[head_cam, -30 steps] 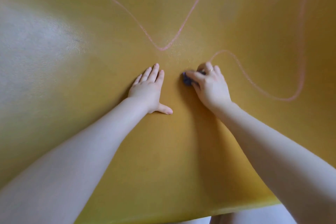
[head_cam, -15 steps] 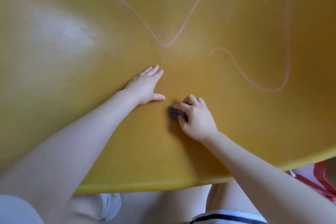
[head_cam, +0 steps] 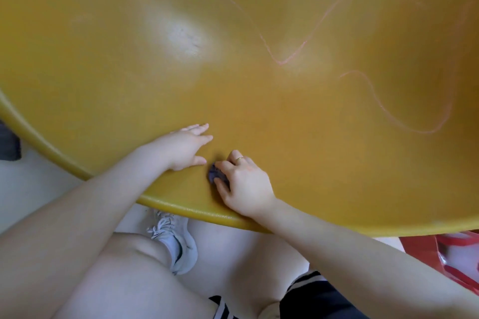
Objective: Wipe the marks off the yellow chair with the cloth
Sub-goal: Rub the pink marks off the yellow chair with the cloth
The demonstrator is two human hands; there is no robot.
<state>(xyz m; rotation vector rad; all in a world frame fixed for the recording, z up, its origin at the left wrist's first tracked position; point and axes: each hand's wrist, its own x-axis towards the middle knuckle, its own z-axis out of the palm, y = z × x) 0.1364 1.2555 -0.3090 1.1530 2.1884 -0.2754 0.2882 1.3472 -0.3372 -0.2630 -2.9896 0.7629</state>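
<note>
The yellow chair (head_cam: 129, 80) fills most of the view, its curved front rim running from the left edge to the lower right. Wavy pink marks (head_cam: 293, 57) cross its upper right part, and a second looping pink line (head_cam: 388, 111) lies further right. My right hand (head_cam: 243, 184) grips a small dark blue-grey cloth (head_cam: 215, 175) against the seat, close to the front rim. The cloth is mostly hidden under my fingers. My left hand (head_cam: 184, 147) lies flat on the seat just left of it, fingers straight.
Below the rim I see pale floor, my bare knees and a grey sneaker (head_cam: 176, 238). A red and white plastic bag (head_cam: 456, 256) lies at the lower right. A dark object (head_cam: 9, 145) shows at the left edge. A glare patch (head_cam: 181, 33) shines on the seat.
My right hand has drawn the cloth back from near the pink marks toward the front rim. My left hand slid back too. The view has pulled back, showing the rim, floor and legs.
</note>
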